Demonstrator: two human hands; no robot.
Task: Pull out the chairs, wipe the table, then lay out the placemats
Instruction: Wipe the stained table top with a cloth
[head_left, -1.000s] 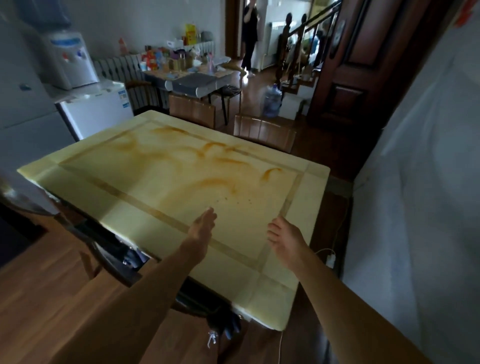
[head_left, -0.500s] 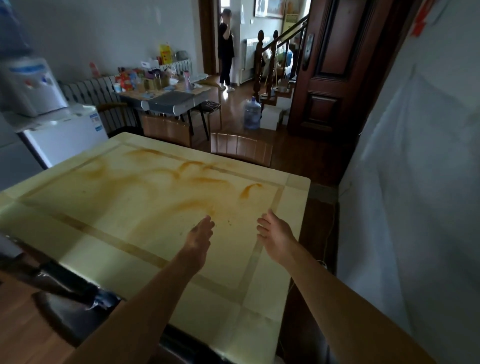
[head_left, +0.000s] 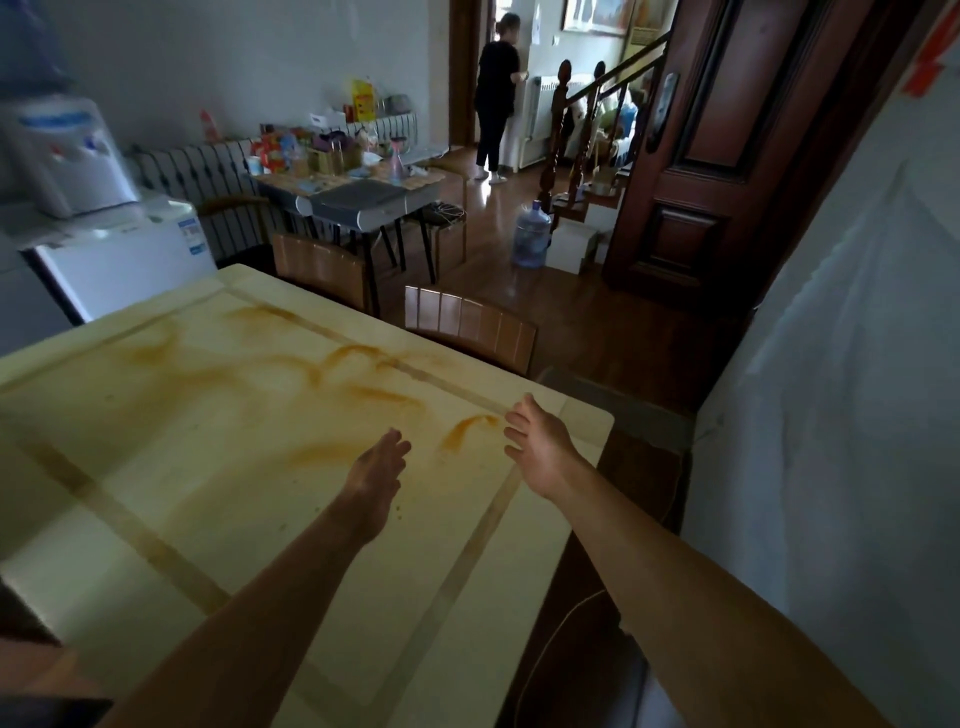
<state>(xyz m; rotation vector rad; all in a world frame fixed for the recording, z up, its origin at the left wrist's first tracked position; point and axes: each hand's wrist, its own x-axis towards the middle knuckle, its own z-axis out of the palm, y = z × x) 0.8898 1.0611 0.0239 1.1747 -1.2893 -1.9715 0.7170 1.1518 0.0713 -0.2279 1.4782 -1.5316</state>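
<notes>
Head view: fridge label (head_left: 188, 236) near the table (head_left: 171, 467) is unreadably blurred.

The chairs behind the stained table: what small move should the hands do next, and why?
Probably carry the right hand on to the backrest of the nearer chair and grip it. It and the left hand hover open and empty above the table; this chair and the farther chair stand pushed in at its far edge, and no cloth shows for the orange stains.

The room is dim, lit mainly by daylight from the far doorway (head_left: 509, 78), which glares off the wooden floor (head_left: 483, 218). Wide-angle distortion bends the edges; the water dispenser (head_left: 62, 156) at left is blurred.
</notes>
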